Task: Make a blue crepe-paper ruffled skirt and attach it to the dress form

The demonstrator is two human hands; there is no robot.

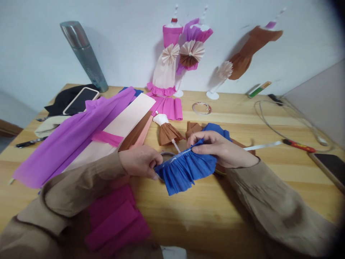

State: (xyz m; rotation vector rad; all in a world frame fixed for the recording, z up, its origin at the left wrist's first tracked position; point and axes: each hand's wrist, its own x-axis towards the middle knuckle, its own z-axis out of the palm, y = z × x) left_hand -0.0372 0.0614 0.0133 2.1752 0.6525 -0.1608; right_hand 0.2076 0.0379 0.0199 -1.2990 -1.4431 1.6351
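Between my two hands stretches a gathered strip of blue crepe paper [183,172], its ruffles hanging down and a pale line running along its upper edge. My left hand [141,161] pinches its left end, fingers closed. At the other end, the thumb and fingers of my right hand [215,147] grip the top edge. Just behind the strip lies a small dress form [169,133] with a white top and a brown gathered skirt, its thin white stem partly covered by the blue paper. A ring-shaped roll [167,154] is mostly hidden behind the strip.
Purple crepe paper [72,138] and cream sheets [129,117] spread over the left side. Several dressed forms, including a brown one [249,50], stand along the wall near a tall bottle [84,55]. A red-handled knife [299,145], cable [260,111] and phone [330,169] lie right.
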